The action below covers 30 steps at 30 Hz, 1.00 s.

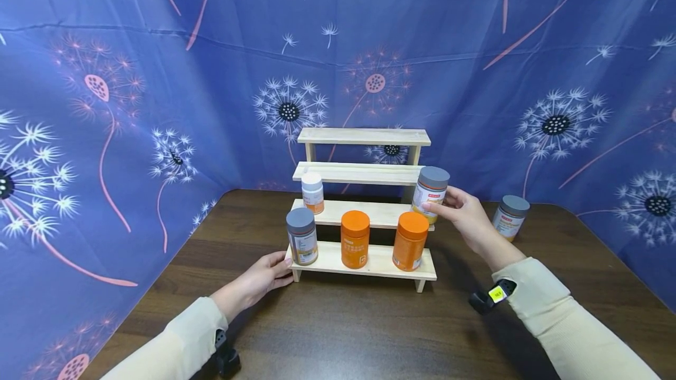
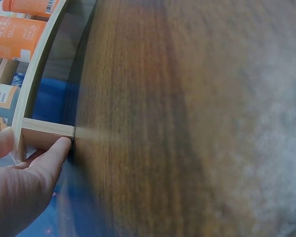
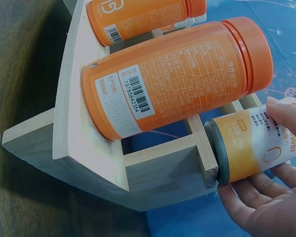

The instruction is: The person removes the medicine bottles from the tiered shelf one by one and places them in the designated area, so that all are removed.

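Note:
My right hand (image 1: 467, 220) grips a grey-lidded supplement jar (image 1: 430, 192) at the right end of the second tier of a pale wooden step rack (image 1: 364, 135). In the right wrist view the jar's base (image 3: 219, 155) is right at that tier's end, with the thumb on one side and fingers on the other. At the lowest tier's left end, my left hand (image 1: 262, 277) holds the rack's corner, thumb above and a finger against the leg (image 2: 48, 134). That tier carries another grey-lidded jar (image 1: 303, 239) and two orange jars (image 1: 355, 242), (image 1: 409, 243).
A small white-capped bottle (image 1: 313, 193) stands on the second tier's left. Farther right, beyond my right wrist, another grey-lidded jar (image 1: 510, 217) stands on the dark wooden table (image 1: 338, 333). A blue dandelion-print cloth (image 1: 454, 69) hangs behind.

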Each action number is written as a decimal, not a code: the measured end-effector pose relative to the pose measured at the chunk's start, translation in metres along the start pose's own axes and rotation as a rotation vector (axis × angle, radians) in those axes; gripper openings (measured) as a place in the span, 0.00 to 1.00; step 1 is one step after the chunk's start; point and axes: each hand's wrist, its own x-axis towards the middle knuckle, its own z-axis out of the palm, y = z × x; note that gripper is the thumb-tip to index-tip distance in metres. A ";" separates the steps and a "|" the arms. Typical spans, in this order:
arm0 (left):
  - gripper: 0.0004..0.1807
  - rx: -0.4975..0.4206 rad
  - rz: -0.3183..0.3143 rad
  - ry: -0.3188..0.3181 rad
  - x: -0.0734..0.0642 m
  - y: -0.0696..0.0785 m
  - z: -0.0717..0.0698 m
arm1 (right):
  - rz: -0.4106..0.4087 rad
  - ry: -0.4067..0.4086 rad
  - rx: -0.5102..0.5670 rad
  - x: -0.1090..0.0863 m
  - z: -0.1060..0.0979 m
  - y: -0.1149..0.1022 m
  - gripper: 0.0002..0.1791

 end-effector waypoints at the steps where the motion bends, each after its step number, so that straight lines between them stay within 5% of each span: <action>1: 0.27 0.000 0.002 -0.003 0.000 0.000 0.000 | 0.000 0.002 -0.001 0.000 0.000 0.000 0.40; 30: 0.27 -0.008 0.002 0.011 -0.001 0.000 0.000 | 0.003 0.014 0.004 -0.001 -0.009 0.009 0.39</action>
